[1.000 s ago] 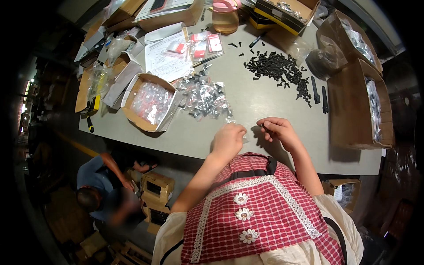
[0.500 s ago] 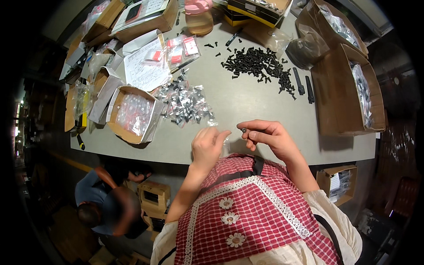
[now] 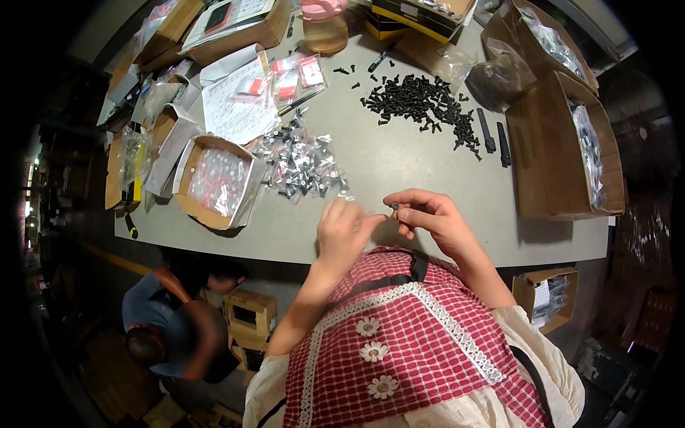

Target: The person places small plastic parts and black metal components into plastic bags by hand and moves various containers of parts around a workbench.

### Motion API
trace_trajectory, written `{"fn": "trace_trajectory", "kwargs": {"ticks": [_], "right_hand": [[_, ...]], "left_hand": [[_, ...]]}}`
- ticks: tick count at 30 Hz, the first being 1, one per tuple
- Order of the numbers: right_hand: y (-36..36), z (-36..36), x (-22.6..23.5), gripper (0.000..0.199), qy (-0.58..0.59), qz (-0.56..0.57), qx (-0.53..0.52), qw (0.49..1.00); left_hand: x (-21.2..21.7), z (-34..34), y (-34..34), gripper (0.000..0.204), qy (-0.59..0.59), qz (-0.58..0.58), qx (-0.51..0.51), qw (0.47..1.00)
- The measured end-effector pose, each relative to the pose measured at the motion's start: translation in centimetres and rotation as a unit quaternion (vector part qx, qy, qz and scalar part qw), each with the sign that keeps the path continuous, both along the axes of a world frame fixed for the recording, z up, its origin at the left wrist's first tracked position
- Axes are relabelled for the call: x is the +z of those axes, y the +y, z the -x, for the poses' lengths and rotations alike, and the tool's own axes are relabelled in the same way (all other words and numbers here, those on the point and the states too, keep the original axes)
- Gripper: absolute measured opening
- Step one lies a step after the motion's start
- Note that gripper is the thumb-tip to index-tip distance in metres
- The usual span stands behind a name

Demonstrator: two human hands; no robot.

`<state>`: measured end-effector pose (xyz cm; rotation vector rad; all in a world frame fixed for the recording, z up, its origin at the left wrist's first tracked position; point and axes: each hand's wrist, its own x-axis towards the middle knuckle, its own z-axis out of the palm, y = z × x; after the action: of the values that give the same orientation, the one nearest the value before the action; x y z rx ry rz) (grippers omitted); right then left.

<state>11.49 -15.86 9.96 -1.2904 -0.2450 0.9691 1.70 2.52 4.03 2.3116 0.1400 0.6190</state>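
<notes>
My right hand (image 3: 432,214) pinches a small black screw (image 3: 394,206) between thumb and forefinger, its round head showing. Close beside it on the left, my left hand (image 3: 346,228) has its fingers curled and its thumb stretched toward the screw. Whatever it may hold is hidden. Beyond my left hand lies a heap of small clear bags (image 3: 307,164) with dark and silvery parts inside. A pile of loose black screws (image 3: 414,100) is spread on the grey table (image 3: 457,192) farther off.
An open carton (image 3: 246,182) of clear bags stands at the left, near written sheets (image 3: 235,107). Large cardboard boxes (image 3: 535,157) line the right. A pink-lidded bottle (image 3: 326,32) stands at the back. Below left, another person (image 3: 153,321) bends beside the table.
My left hand has moved right, its thumb now close to the screw. A bit of clear plastic seen by its fingers before is hidden now. My right hand keeps the screw.
</notes>
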Motion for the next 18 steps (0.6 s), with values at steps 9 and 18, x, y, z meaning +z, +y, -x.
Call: {"fn": "trace_trajectory", "kwargs": {"ticks": [9, 18], "right_hand": [[1.0, 0.1, -0.9, 0.025, -0.064, 0.048, 0.027, 0.996], [1.2, -0.1, -0.2, 0.024, -0.110, 0.060, 0.069, 0.990]], "left_hand": [[-0.7, -0.3, -0.4, 0.020, 0.042, 0.090, -0.060, 0.993], [-0.6, -0.4, -0.4, 0.024, 0.006, 0.144, -0.080, 0.986]]}}
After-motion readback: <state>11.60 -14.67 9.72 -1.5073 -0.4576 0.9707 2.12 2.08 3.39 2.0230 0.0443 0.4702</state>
